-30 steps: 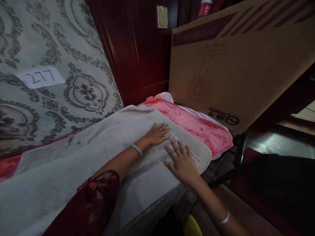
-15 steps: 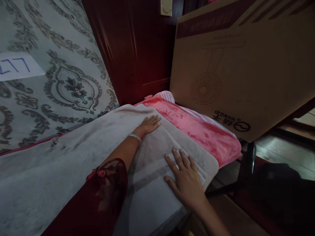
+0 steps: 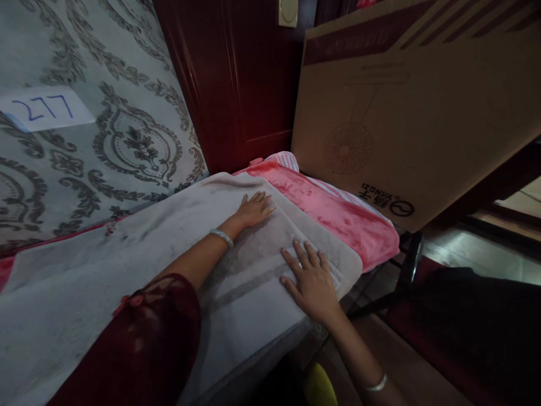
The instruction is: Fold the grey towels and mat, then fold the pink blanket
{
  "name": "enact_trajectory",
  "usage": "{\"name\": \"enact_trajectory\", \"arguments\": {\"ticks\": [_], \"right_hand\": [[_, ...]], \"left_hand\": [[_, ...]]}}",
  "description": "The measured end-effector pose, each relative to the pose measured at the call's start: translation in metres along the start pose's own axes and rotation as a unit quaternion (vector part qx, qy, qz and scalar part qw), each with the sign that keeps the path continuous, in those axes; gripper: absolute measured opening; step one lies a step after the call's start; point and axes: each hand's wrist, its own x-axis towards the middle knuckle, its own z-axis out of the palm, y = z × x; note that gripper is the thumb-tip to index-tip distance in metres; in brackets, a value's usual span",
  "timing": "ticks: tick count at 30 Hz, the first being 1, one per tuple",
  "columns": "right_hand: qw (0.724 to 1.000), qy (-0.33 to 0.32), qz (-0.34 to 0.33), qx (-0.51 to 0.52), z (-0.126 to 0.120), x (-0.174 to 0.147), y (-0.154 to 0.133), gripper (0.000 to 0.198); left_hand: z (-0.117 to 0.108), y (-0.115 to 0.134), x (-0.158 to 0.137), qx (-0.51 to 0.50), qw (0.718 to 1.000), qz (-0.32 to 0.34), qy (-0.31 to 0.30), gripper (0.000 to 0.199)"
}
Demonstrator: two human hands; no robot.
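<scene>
“Lying partly over the pink cloth, the grey cloth is seen. How is it touched?”

“It is touched by both hands. The left hand is laid palm down on the farther part, and the right hand is placed closer to the right edge, over some pale strips.”

“And the grip of each hand, how can it be described?”

“Both grips are opened, with the fingers spread flat on the surface. A silvery bracelet is worn on the left wrist, and a pale band on the right one.”

“What is found around the cloth?”

“To the left, a paper marked 277 is seen against the patterned wall. Beyond the far end, a dark red panel is shown. Beside the pink cloth, a large cardboard box is placed. At the bottom, a yellow thing is partly seen; its kind cannot be told.”
</scene>
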Motion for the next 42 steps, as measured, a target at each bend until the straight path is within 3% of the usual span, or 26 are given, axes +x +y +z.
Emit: {"name": "enact_trajectory", "arguments": {"ticks": [3,6,9,14,20,23,25,28,31,36,42], "right_hand": [[1.000,0.000,-0.003,0.003,0.000,-0.001,0.000,0.061],[1.000,0.002,-0.004,-0.003,0.002,-0.001,0.002,0.061],[1.000,0.005,-0.007,-0.011,0.004,-0.002,0.003,0.061],[1.000,-0.001,-0.007,-0.024,0.002,-0.002,0.003,0.060],[0.999,-0.014,-0.003,-0.049,-0.003,-0.003,0.002,0.058],[0.998,-0.013,-0.007,-0.054,-0.004,-0.003,0.002,0.058],[0.998,-0.008,-0.009,-0.056,-0.004,-0.004,0.002,0.058],[0.998,0.002,-0.010,-0.066,-0.001,-0.005,0.003,0.058],[0.996,0.012,-0.012,-0.082,0.004,-0.005,0.005,0.057],[0.995,0.020,-0.015,-0.096,0.007,-0.005,0.007,0.057],[0.995,0.010,-0.015,-0.099,0.004,-0.004,0.007,0.059]], "left_hand": [[0.003,-0.006,-0.044,0.004,0.997,0.073,-0.035,0.067],[0.010,-0.019,-0.070,-0.001,0.998,0.047,-0.048,0.066],[0.016,-0.029,-0.073,-0.009,1.000,-0.003,-0.030,0.066],[0.018,-0.029,-0.065,-0.027,0.999,-0.009,-0.038,0.068],[0.002,-0.029,-0.068,-0.027,0.995,-0.047,-0.079,0.069],[-0.007,-0.034,-0.088,-0.018,0.993,-0.093,-0.068,0.068],[-0.009,-0.037,-0.113,-0.020,0.996,-0.063,-0.057,0.068],[-0.002,-0.040,-0.157,-0.022,0.997,0.033,-0.064,0.069],[0.010,-0.043,-0.185,-0.012,0.997,0.053,-0.050,0.069],[0.014,-0.056,-0.181,-0.004,0.999,-0.041,-0.030,0.068],[-0.013,-0.096,-0.188,0.017,0.972,-0.225,-0.072,0.064]]}}
